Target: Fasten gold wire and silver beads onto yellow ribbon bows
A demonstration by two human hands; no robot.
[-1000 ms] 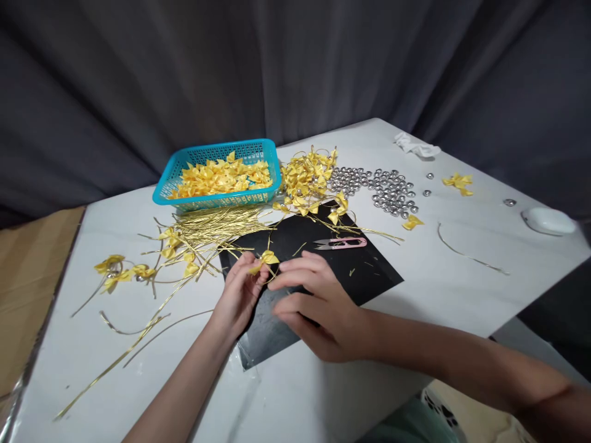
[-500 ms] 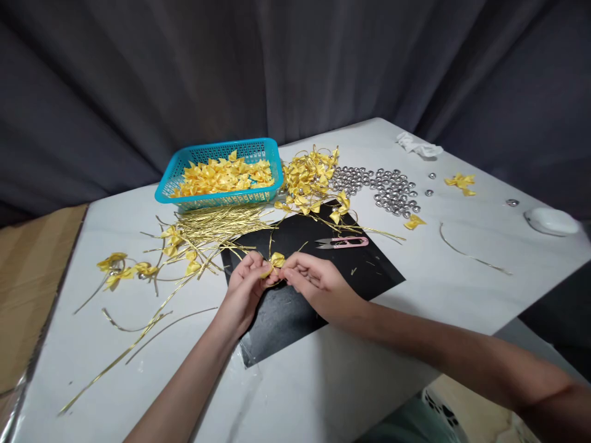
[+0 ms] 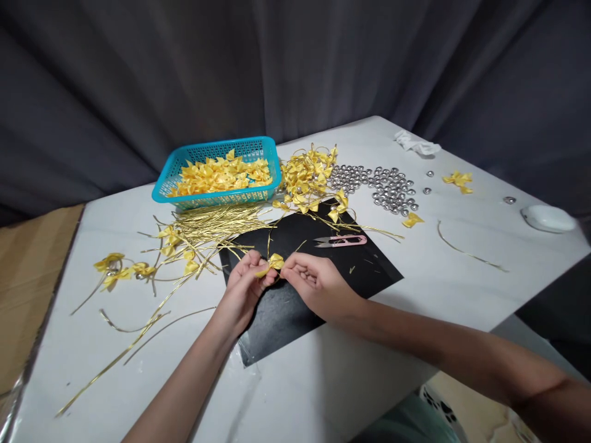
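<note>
Left hand (image 3: 245,283) is clamping a satiny yellow bow (image 3: 276,261); right hand (image 3: 318,282) is pinching its fingertips together alongside, contents hidden, above a smooth black mat (image 3: 277,323).

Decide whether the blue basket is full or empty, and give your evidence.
Partly full: yellow bows are heaped inside the basket, but bare mesh shows above them along its back wall.

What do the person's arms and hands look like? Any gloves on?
No gloves: the left hand and the right hand are both bare. The forearms are bare too; no sleeve, watch or bracelet shows. I see no rings, though parts are hidden.
</note>
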